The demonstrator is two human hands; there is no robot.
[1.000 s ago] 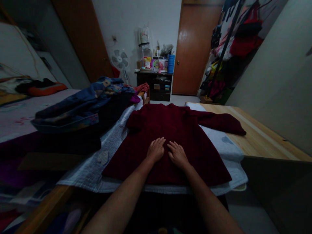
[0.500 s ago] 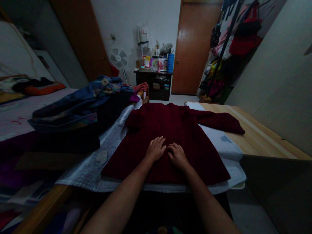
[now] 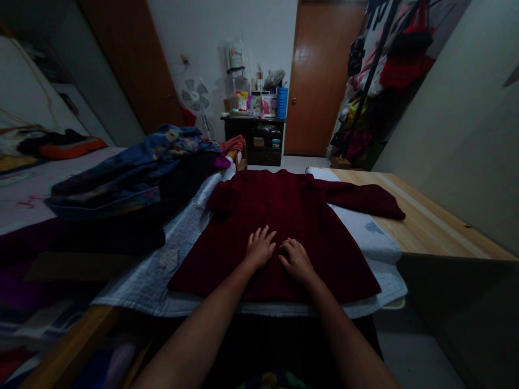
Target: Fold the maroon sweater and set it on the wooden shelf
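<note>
A dark red long-sleeved garment (image 3: 275, 200) lies spread out on a pale blue-white cloth (image 3: 178, 270). One sleeve stretches right, over the cloth and onto a wooden board; the left sleeve looks folded in. My left hand (image 3: 260, 247) rests flat on the middle of the garment, its fingers spread. Close beside it, my right hand (image 3: 295, 258) lies on the same fabric with its fingers slightly bent and apart. A small gap separates the two hands, and neither grips anything.
Piled clothes (image 3: 133, 167) lie to the left, by a bed (image 3: 24, 189). The wooden board (image 3: 421, 216) is at the right. Farther back stand a fan (image 3: 195, 96), a dark shelf (image 3: 265, 141) with items on it, and hanging clothes and bags (image 3: 405, 70).
The fingers of my left hand have spread a little more. My right hand has hardly moved, and the whole view has shifted slightly.
</note>
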